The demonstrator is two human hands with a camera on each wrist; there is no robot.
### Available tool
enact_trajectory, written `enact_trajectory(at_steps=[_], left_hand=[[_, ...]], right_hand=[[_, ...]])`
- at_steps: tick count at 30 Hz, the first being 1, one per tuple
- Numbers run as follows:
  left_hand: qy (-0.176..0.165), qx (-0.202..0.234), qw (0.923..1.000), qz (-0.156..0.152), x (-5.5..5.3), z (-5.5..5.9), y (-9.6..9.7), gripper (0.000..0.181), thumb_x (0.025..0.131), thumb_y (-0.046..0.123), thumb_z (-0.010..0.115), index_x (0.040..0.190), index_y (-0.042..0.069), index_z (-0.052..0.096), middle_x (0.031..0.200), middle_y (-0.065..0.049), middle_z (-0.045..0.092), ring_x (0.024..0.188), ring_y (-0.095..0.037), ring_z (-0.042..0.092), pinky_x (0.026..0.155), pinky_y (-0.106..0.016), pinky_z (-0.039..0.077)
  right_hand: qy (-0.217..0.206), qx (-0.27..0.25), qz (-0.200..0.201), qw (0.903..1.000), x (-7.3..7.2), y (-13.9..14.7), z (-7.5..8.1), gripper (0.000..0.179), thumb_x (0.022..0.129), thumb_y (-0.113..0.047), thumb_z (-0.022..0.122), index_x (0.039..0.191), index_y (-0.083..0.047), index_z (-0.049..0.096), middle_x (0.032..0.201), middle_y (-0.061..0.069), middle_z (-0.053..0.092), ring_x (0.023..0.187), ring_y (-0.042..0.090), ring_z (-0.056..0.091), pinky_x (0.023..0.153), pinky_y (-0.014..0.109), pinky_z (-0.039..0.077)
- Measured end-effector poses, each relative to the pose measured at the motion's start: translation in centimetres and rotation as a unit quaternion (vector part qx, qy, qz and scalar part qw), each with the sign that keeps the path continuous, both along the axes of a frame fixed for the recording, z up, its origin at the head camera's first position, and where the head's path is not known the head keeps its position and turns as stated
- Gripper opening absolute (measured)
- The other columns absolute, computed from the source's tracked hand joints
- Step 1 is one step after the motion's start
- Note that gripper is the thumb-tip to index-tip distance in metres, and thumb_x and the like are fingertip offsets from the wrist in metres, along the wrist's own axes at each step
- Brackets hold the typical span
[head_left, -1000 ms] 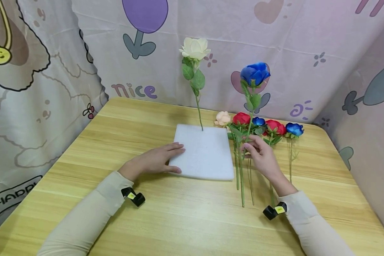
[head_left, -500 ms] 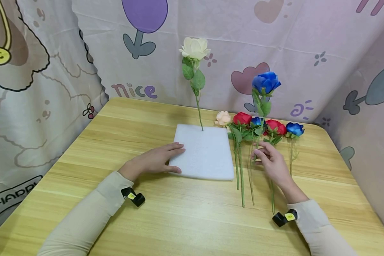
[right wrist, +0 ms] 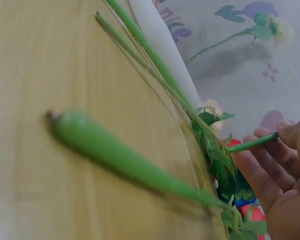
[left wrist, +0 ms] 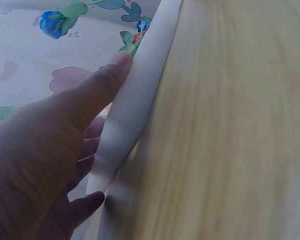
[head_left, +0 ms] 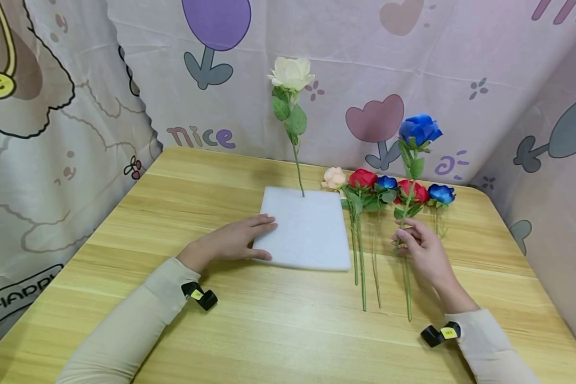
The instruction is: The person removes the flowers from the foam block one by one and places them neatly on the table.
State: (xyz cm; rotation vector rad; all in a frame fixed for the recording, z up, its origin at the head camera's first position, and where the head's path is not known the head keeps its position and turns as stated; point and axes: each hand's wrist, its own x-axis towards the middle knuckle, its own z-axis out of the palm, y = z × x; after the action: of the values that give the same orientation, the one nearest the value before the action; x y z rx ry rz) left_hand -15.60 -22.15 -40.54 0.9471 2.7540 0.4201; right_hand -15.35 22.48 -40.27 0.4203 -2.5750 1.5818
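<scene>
A white foam board (head_left: 309,234) lies flat on the table, with a cream-white rose (head_left: 292,73) standing upright near its back edge. My left hand (head_left: 230,239) rests on the board's left side, fingers extended over the top and thumb by the front corner. In the left wrist view the thumb (left wrist: 102,82) lies along the board's edge. My right hand (head_left: 427,256) pinches the stem of a blue rose (head_left: 420,130) between thumb and fingers, holding it nearly upright above the flowers lying right of the board. The right wrist view shows the pinched green stem (right wrist: 252,143).
Right of the board lie a peach rose (head_left: 334,178), a red rose (head_left: 363,178), a blue rose (head_left: 386,183), another red rose (head_left: 405,188) and a blue rose (head_left: 441,193) at the far right. Their stems point toward the front. A patterned curtain (head_left: 336,32) hangs behind the table.
My right hand has moved right and slightly toward the front, carrying the upright blue rose from beside the board to above the right red rose. The left hand and board have stayed still.
</scene>
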Motion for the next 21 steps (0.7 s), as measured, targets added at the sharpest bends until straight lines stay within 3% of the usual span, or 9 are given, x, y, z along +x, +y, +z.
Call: enact_trajectory(at_steps=[15,21], left_hand=[[-0.002,0.002,1.0000,0.005,0.1,-0.2,-0.1,0.095,0.084,0.078,0.047,0.155,0.016,0.031,0.161,0.002,0.020,0.148,-0.022,0.015,0.117,-0.043,0.022],[-0.004,0.003,1.0000,0.007,0.1,-0.1,0.0,0.095,0.083,0.078,0.046,0.155,0.017,0.031,0.161,0.002,0.020,0.148,-0.022,0.014,0.117,-0.044,0.022]], right_hand=[[-0.003,0.010,-0.038,0.9992,0.8,2.1,-0.7,0.035,0.103,-0.016,0.053,0.130,0.005,0.052,0.097,0.025,0.066,0.083,0.011,0.066,0.066,0.031,0.059],[-0.023,0.013,-0.053,0.9982,1.2,2.8,-0.8,0.037,0.102,-0.020,0.054,0.130,0.005,0.052,0.097,0.020,0.067,0.083,0.012,0.065,0.065,0.029,0.058]])
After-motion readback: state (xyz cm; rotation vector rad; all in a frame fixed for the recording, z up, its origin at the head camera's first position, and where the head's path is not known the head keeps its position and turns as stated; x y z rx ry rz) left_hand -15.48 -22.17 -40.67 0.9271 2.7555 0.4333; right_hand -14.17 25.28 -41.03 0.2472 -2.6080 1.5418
